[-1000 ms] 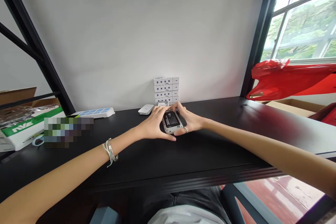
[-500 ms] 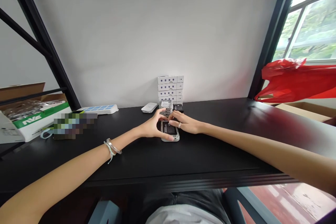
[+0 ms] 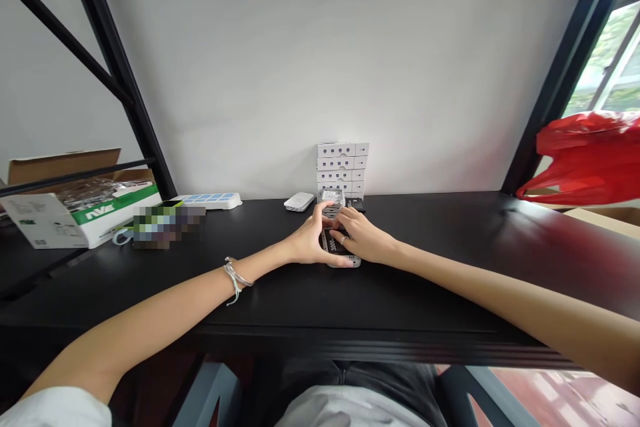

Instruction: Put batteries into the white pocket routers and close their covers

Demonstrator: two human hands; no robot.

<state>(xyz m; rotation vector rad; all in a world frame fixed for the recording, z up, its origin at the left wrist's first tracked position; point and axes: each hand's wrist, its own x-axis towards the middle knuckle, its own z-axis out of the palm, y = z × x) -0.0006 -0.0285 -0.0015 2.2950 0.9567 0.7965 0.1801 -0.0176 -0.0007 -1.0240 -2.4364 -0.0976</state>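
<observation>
My left hand (image 3: pixel 313 242) cups the left and front edges of a white-framed handheld device (image 3: pixel 340 245), which lies flat on the black table (image 3: pixel 425 293). Its back shows a black battery (image 3: pixel 334 243) with a "3000" label, partly hidden by my fingers. My right hand (image 3: pixel 363 237) lies over the device's right side, fingers on the battery. Just behind my hands are a small grey-and-white device (image 3: pixel 331 198) and a black flat object (image 3: pixel 356 204). A white stack of small boxes (image 3: pixel 341 167) stands against the wall behind them.
A white oval gadget (image 3: pixel 299 201) and a blue-and-white power strip (image 3: pixel 210 200) lie further left, near a pixelated patch (image 3: pixel 167 227) and a green-and-white box (image 3: pixel 85 213). A red plastic bag (image 3: pixel 585 160) hangs at right. Black steel posts flank the table.
The device has gone from tilted in both hands to lying flat on the table. My right hand has moved over the battery. The whole scene has shifted right in view.
</observation>
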